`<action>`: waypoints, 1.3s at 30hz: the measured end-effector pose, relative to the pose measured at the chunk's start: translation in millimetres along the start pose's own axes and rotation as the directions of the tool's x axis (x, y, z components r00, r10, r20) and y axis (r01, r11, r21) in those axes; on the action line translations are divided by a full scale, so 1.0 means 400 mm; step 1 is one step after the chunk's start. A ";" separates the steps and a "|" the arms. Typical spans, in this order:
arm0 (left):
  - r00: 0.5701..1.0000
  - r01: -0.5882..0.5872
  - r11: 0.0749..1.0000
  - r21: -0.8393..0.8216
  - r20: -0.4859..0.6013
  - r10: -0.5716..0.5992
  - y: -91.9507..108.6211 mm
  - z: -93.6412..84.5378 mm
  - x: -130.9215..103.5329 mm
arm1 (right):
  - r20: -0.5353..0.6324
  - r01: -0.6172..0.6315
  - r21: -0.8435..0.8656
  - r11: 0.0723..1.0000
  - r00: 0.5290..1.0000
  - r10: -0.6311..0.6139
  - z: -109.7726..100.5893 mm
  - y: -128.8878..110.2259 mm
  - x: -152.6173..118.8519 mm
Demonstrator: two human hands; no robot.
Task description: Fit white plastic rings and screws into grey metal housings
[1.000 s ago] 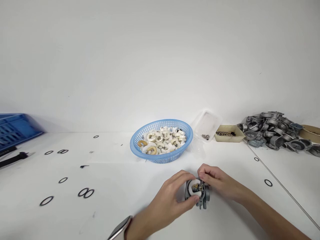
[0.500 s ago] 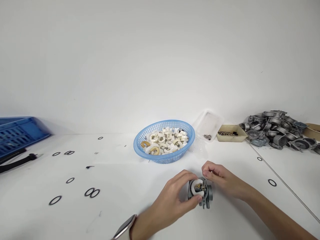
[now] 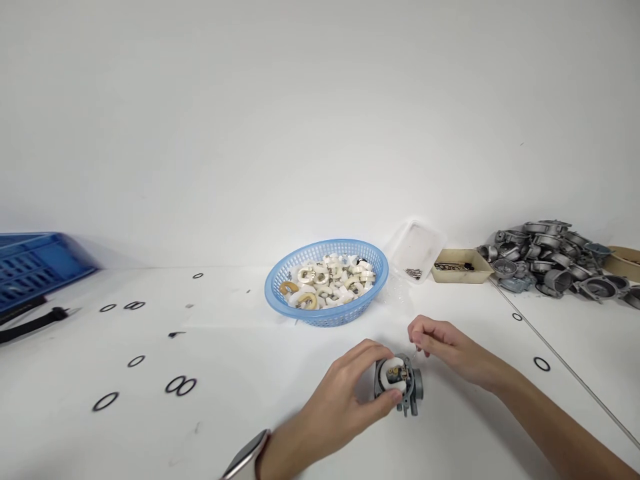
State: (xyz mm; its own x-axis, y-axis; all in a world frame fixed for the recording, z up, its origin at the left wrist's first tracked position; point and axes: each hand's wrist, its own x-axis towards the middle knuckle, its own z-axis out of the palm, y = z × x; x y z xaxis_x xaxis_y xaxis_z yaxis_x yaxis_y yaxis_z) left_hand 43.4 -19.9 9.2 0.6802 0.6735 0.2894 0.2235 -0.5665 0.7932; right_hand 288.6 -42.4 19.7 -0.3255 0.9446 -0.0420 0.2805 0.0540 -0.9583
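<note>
A grey metal carburetor [image 3: 417, 381] sits on the white table with its open side up. A white C-shaped float [image 3: 391, 382] lies inside it, around small brass parts. My left hand [image 3: 345, 393] grips the carburetor from the left, thumb near and fingers on the far side, touching the float. Just up and to the right, my right hand [image 3: 440, 343] is closed in a pinch. A thin pin [image 3: 415, 353] pokes down from its fingertips, close to the carburetor's far edge; most of it is hidden.
Behind stands a blue basket [image 3: 326, 319] of floats. Right of it are a clear tray [image 3: 417, 250], a cream tray [image 3: 463, 275] and heaped metal carburetor bodies [image 3: 550, 260]. Black rubber rings [image 3: 106, 401] lie scattered; a blue crate [image 3: 45, 270] is at the left.
My right hand has drawn slightly up and right, away from the carburetor, and the thin pin now shows below its fingers. My left hand keeps its grip.
</note>
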 end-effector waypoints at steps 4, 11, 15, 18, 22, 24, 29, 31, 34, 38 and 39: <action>1.000 -0.001 1.000 -0.007 0.005 0.001 0.002 -0.001 -0.002 | -0.022 -0.018 -0.071 0.997 1.000 0.016 0.003 -0.003 -0.003; 1.000 0.002 1.000 -0.003 0.008 -0.002 0.002 0.000 -0.003 | 0.051 0.042 -0.035 0.999 0.998 -0.040 0.017 0.005 -0.001; 1.000 -0.005 1.000 -0.003 0.001 0.005 0.004 -0.001 -0.001 | 0.050 0.036 -0.033 0.999 0.998 -0.034 0.013 0.006 0.000; 1.000 -0.018 1.000 0.004 -0.005 0.018 0.006 -0.002 0.001 | 0.042 0.013 -0.023 1.000 0.999 -0.012 0.017 0.008 0.002; 1.000 -0.017 1.000 -0.004 -0.011 0.017 0.005 0.001 0.000 | -0.006 -0.010 -0.008 1.000 1.000 0.010 0.031 0.008 0.004; 1.000 -0.017 1.000 -0.009 -0.018 0.017 0.003 0.004 -0.003 | -0.033 -0.005 -0.023 1.000 0.999 0.005 0.040 0.004 0.005; 0.999 -0.008 1.000 0.012 -0.033 0.009 -0.005 0.012 -0.007 | -0.144 0.063 -0.166 0.984 0.986 -0.088 0.052 -0.015 0.005; 0.999 -0.014 1.000 0.026 -0.045 0.016 -0.008 0.015 -0.008 | -0.159 0.095 -0.207 0.974 0.979 -0.129 0.052 -0.020 0.003; 0.997 -0.037 0.998 0.054 -0.067 0.041 -0.011 0.020 -0.010 | -0.161 0.123 -0.242 0.963 0.973 -0.165 0.051 -0.024 -0.003; 0.993 -0.045 0.996 0.073 -0.102 0.052 -0.011 0.027 -0.012 | -0.130 0.115 -0.285 0.951 0.979 -0.157 0.047 -0.029 -0.012; 0.993 -0.041 0.997 0.072 -0.112 0.049 -0.010 0.029 -0.012 | -0.123 0.116 -0.300 0.947 0.980 -0.159 0.046 -0.030 -0.014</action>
State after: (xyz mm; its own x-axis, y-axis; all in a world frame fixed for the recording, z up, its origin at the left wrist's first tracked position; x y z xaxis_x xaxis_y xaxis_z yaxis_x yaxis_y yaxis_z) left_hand 47.3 -26.2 -1.6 0.6082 0.6936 0.3860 0.2450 -0.6266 0.7398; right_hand 270.4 -54.1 26.4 -0.2525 0.9566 0.1457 0.4988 0.2577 -0.8275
